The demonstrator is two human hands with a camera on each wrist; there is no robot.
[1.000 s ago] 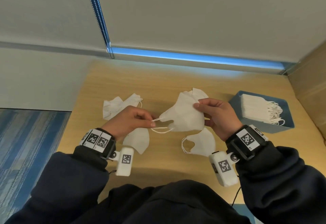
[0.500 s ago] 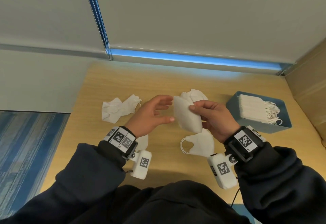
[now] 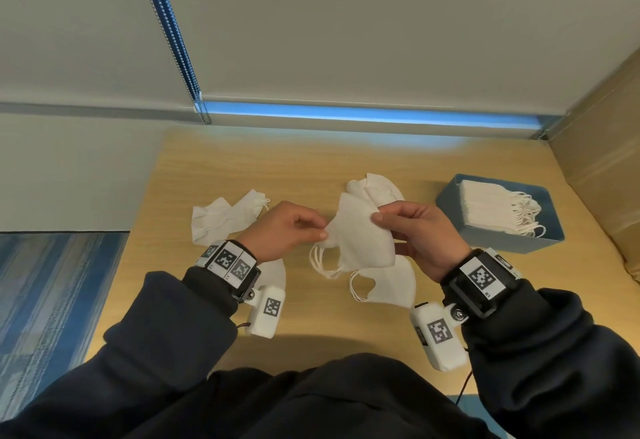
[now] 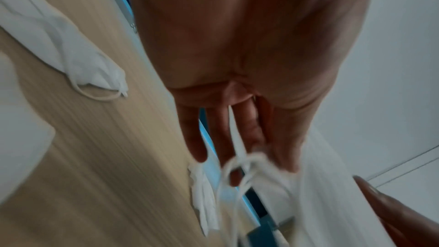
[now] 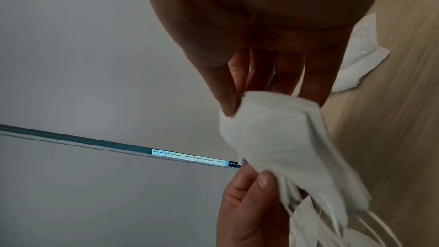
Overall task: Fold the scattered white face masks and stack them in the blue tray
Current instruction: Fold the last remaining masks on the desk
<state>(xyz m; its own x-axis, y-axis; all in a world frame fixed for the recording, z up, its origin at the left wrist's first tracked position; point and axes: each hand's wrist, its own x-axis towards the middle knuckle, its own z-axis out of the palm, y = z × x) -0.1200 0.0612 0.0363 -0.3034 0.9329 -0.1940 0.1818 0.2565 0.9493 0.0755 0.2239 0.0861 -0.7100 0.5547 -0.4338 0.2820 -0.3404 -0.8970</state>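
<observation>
A folded white mask [image 3: 360,241] hangs above the wooden table [image 3: 311,161], held between both hands. My right hand [image 3: 412,231] pinches its upper right edge [image 5: 261,104] between thumb and fingers. My left hand [image 3: 287,231] pinches its left end, where the ear loops [image 3: 322,262] dangle; the same loops blur in the left wrist view [image 4: 240,168]. The blue tray [image 3: 550,210] at the right holds a stack of folded masks [image 3: 491,210]. Loose masks lie on the table: one below the held mask [image 3: 391,283], one behind it [image 3: 377,186], a crumpled pair at the left [image 3: 225,217].
Another mask [image 3: 277,272] lies partly hidden under my left wrist. A grey wall with a blue-lit strip [image 3: 346,115] and a bead cord [image 3: 169,33] stands behind the table. A cardboard-coloured panel [image 3: 602,161] closes the right side. Blue carpet [image 3: 52,293] lies beyond the table's left edge.
The mask went from opened out to folded in half. My left hand let go of the ear loops, pressed the mask flat, and now pinches its left end.
</observation>
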